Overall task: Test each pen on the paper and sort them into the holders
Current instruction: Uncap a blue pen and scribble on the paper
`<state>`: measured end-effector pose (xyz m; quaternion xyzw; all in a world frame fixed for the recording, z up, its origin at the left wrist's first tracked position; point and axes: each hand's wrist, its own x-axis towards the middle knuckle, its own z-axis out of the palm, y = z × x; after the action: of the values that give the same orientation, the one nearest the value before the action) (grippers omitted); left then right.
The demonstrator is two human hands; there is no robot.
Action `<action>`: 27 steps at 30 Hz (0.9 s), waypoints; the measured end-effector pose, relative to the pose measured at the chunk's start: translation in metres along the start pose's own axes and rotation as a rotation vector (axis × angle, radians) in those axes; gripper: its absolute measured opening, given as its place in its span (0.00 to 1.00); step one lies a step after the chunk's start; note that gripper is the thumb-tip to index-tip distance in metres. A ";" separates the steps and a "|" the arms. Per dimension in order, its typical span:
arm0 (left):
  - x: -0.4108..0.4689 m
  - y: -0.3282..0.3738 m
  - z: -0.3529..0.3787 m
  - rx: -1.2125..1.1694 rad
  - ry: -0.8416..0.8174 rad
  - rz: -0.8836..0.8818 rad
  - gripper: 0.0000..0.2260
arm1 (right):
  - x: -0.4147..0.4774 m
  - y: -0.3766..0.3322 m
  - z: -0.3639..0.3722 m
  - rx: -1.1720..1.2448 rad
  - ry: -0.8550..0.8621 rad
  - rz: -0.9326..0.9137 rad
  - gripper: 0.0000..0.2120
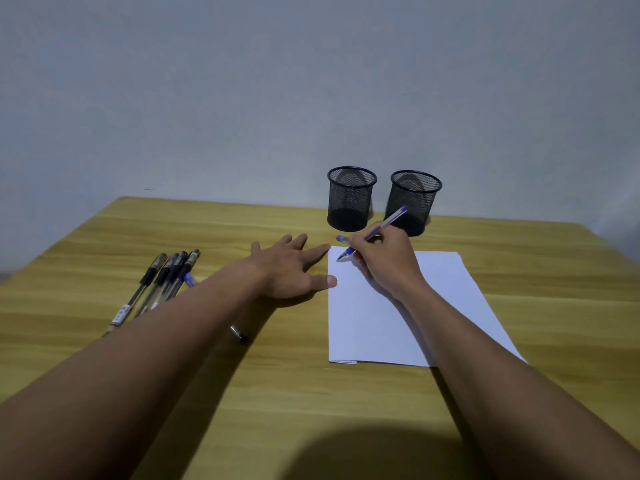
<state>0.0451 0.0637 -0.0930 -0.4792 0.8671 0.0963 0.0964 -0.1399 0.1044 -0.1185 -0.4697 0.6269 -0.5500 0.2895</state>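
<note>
- R hand (384, 258) grips blue pen (372, 233) in writing hold; tip down at paper's (398, 313) far-left corner, abt 10 o'clock on sheet.
- Pen's long axis runs tip at 8 to tail at 2 o'clock; tail points at holders.
- Right holder (414, 202) sits just behind R hand at 1 o'clock, left holder (350, 199) at 11; both look empty.
- L hand (287, 268) flat, fingers spread, holds nothing, thumb touching paper's left edge.
- Spare pens (162, 282) lie at 9 o'clock, nearer L arm.
- Wooden desk (519, 341), plain grey wall behind.
</note>
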 end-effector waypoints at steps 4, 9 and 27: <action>0.001 0.000 -0.002 0.012 -0.003 -0.001 0.35 | 0.003 0.004 0.003 -0.014 -0.026 -0.021 0.08; -0.001 0.001 -0.004 0.003 -0.007 -0.002 0.36 | 0.004 0.005 0.002 0.063 -0.024 -0.006 0.08; 0.001 0.002 -0.005 0.008 -0.014 -0.011 0.38 | 0.008 0.007 0.009 0.009 0.008 -0.017 0.07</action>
<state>0.0426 0.0625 -0.0882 -0.4828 0.8641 0.0955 0.1052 -0.1369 0.0926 -0.1261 -0.4716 0.6213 -0.5572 0.2846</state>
